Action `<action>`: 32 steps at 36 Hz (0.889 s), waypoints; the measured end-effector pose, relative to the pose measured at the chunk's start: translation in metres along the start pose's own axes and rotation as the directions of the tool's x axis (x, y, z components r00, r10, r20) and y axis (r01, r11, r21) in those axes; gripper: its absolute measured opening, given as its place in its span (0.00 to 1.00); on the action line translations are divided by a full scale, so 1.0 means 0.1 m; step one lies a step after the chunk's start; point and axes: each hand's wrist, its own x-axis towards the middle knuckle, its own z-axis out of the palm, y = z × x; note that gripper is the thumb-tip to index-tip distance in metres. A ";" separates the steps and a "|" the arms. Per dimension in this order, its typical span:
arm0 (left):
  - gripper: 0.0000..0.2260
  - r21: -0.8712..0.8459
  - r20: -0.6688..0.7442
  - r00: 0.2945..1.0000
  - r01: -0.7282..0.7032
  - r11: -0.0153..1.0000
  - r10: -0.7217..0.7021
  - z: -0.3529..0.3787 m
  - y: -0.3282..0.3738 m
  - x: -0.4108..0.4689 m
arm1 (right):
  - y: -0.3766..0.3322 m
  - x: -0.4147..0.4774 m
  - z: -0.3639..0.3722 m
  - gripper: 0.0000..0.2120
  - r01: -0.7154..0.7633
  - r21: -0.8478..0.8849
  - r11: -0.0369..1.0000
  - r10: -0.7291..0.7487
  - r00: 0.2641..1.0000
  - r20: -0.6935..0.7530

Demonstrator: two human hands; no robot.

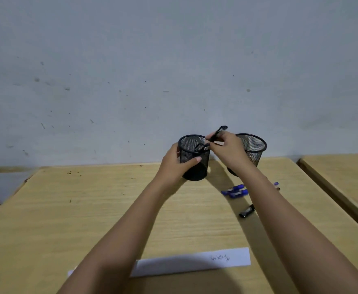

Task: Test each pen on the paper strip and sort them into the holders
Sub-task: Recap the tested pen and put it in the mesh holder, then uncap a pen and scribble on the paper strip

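Note:
Two black mesh holders stand at the far edge of the wooden table. My left hand (174,163) grips the side of the left holder (194,158), which has dark pens inside. My right hand (230,152) holds a black pen (217,132) tilted over that holder's rim. The right holder (253,148) is partly hidden behind my right hand. Two blue pens (235,191) and a black pen (247,211) lie on the table, partly hidden under my right arm. A white paper strip (195,262) with scribbles near its right end lies close to me.
The wooden table (89,209) meets a grey wall at the back. A second table (343,179) stands to the right across a narrow gap. Another blue pen tip (276,183) shows right of my arm.

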 end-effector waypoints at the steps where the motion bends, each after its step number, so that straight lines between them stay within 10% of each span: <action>1: 0.19 -0.008 -0.004 1.000 -0.001 1.000 0.001 0.00 0.00 -0.01 | 0.00 -0.01 -0.01 0.07 0.008 -0.019 1.000 -0.008 1.000 0.013; 12: 0.10 0.263 0.138 0.990 -0.072 0.962 0.036 -0.08 0.00 -0.29 | 0.19 -0.50 -0.45 0.10 -0.044 0.063 0.997 0.044 0.999 0.005; 21: 0.17 0.690 0.291 0.951 -0.130 0.712 -0.108 -0.09 -0.22 -0.61 | 0.73 -1.19 -0.90 0.06 -0.121 -0.197 0.973 0.133 0.990 0.050; 32: 0.30 0.794 0.326 0.926 -0.157 0.588 -0.193 -0.07 -0.26 -0.62 | 0.83 -1.15 -0.86 0.10 0.220 -0.495 0.841 -0.056 0.944 0.325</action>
